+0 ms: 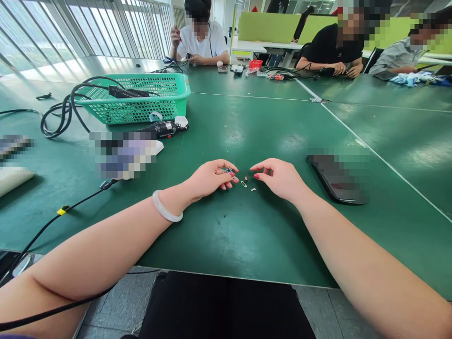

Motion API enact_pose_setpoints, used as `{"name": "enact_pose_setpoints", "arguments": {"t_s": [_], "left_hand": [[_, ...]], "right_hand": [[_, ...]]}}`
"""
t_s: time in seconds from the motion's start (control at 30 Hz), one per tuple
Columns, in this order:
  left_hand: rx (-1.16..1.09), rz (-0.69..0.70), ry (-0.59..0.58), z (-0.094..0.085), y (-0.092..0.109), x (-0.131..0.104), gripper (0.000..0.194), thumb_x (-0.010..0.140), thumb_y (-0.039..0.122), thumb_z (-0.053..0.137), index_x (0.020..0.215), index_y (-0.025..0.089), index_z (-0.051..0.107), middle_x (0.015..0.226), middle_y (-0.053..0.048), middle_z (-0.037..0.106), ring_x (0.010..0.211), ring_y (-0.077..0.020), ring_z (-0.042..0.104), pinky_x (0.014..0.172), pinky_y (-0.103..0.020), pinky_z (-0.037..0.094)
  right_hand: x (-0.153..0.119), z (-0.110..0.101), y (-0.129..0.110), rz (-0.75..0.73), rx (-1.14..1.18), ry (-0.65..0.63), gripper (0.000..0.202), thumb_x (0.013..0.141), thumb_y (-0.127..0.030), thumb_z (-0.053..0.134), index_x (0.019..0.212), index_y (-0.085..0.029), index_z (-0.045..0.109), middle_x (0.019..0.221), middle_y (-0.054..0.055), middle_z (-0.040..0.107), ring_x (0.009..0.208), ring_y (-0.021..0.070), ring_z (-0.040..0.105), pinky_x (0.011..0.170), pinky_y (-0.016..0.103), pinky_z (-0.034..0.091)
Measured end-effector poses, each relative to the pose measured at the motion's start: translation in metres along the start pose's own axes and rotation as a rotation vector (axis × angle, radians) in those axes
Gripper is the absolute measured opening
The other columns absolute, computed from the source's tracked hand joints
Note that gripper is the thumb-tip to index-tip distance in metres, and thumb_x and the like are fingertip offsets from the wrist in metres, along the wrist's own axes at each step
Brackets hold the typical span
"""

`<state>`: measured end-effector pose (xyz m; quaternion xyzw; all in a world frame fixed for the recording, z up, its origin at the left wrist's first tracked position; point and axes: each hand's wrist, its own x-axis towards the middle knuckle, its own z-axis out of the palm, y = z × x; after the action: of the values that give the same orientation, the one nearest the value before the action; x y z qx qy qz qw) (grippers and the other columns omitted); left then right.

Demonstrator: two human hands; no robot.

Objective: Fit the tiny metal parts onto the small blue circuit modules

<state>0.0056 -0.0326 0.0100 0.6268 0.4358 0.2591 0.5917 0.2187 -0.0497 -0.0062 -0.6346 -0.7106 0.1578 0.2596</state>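
Note:
Between thumb and fingers, my left hand [213, 178] grips a small dark part with light metallic bits [229, 170], too small to name. A pale bangle [165, 207] circles that wrist. My right hand [277, 178] hovers just to the right, thumb and forefinger apart, with nothing visible between them. On the green tabletop between the hands lie a small pale oblong frame [244, 184], a tiny reddish piece [246, 178] and a tiny pale piece [253, 189]. Of the held part, much is hidden by the fingers.
A black phone [335, 179] lies to the right. At the left are a green basket [176, 101] with black cable, a black power tool [160, 129], a blurred-out device [129, 155] and a corded cable [76, 206]. Several people sit across the table.

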Motion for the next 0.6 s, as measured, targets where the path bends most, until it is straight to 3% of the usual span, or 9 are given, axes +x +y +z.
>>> {"name": "enact_pose_setpoints", "arguments": {"t_s": [0.17,0.33,0.6], "left_hand": [[-0.131,-0.052,-0.006,-0.001,-0.003,0.001,0.025,0.081,0.014,0.059,0.106,0.012,0.059,0.092,-0.009,0.071,0.065,-0.0075,0.060,0.071,-0.028,0.051],[-0.225,-0.128,0.004,0.000,-0.002,0.001,0.027,0.084,0.012,0.054,0.110,0.010,0.060,0.095,-0.010,0.070,0.073,-0.0094,0.064,0.082,-0.030,0.052],[-0.300,-0.150,0.003,0.000,-0.004,0.002,0.027,0.080,0.007,0.058,0.107,0.009,0.062,0.095,-0.010,0.070,0.079,-0.0122,0.068,0.092,-0.033,0.051]], "right_hand": [[0.001,0.009,-0.007,-0.149,-0.051,-0.091,0.021,0.078,-0.013,0.059,0.087,-0.025,0.073,0.090,0.001,0.068,0.084,0.0168,0.059,0.074,0.031,0.046],[0.002,0.011,-0.009,-0.152,-0.060,-0.099,0.016,0.079,-0.014,0.059,0.073,-0.023,0.070,0.082,0.001,0.067,0.079,0.0161,0.058,0.071,0.031,0.045],[-0.004,0.013,-0.012,-0.233,-0.085,-0.115,0.010,0.080,-0.023,0.062,0.083,-0.024,0.071,0.089,0.002,0.066,0.088,0.0185,0.057,0.075,0.033,0.045]]}}
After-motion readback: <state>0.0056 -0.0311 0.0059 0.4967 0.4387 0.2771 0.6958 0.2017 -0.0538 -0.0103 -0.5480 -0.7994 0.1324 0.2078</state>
